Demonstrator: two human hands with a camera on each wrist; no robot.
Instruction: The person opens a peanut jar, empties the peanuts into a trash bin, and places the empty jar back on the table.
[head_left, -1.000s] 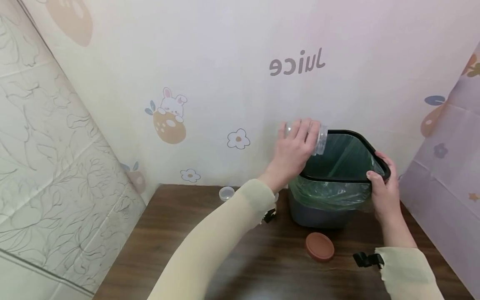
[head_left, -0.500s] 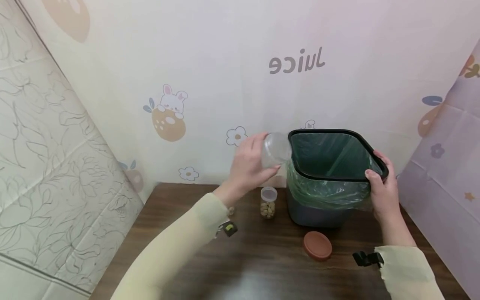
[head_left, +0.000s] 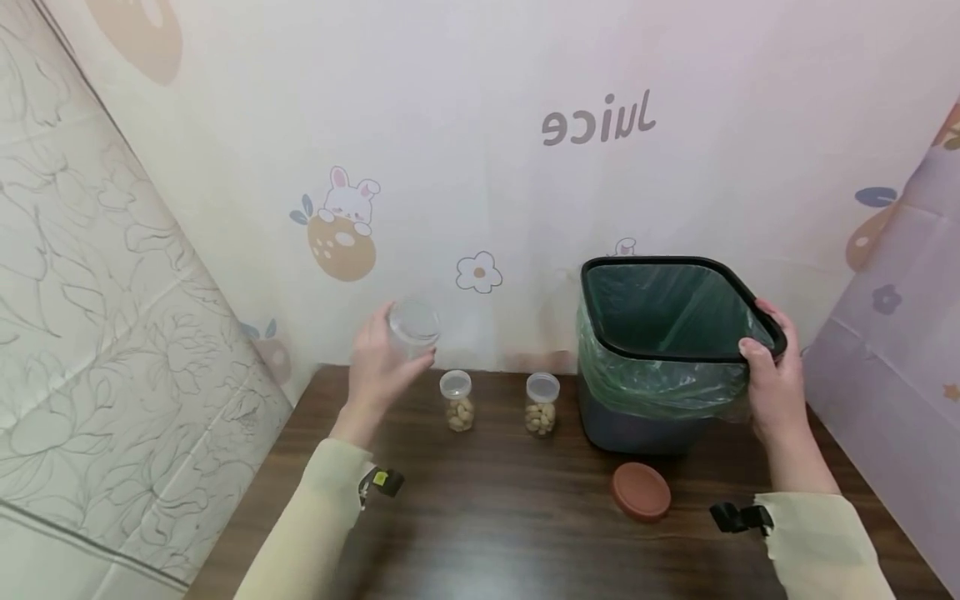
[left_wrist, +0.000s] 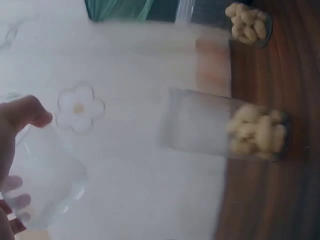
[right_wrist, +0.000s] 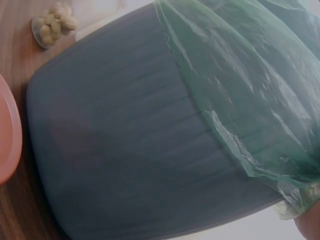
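A: Who grips what, biggest first?

B: The right hand [head_left: 776, 375] clamps the near right corner of the black rim [head_left: 675, 358] of a grey bin [head_left: 637, 429], thumb on the front side, fingers along the right. A green bag [head_left: 660, 393] lines the bin and hangs over its outside. The left hand [head_left: 378, 358] has fingers and thumb wrapped round a clear jar [head_left: 415, 323], held aloft above the table [head_left: 465, 517], well apart from the bin.

A: And the edges, the room to move?

B: A patterned back wall [head_left: 450, 125] rises behind the table's far edge, near both hands. The right wall [head_left: 900, 350] slants in close beside the right arm. Brown wood stretches from the far edge toward the person, widest on the near side.

A: What stands in between?

B: Two small upright jars of pale nuts, between left hand and bin. The right nut jar [head_left: 541, 408] stands just beside the bin; the left nut jar [head_left: 458, 407] stands near the left hand, close to the raised jar. Thinner than those, a reddish lid [head_left: 641, 492] lies flat in front of the bin. Smallest, black clips [head_left: 738, 518] sit at both wrists.
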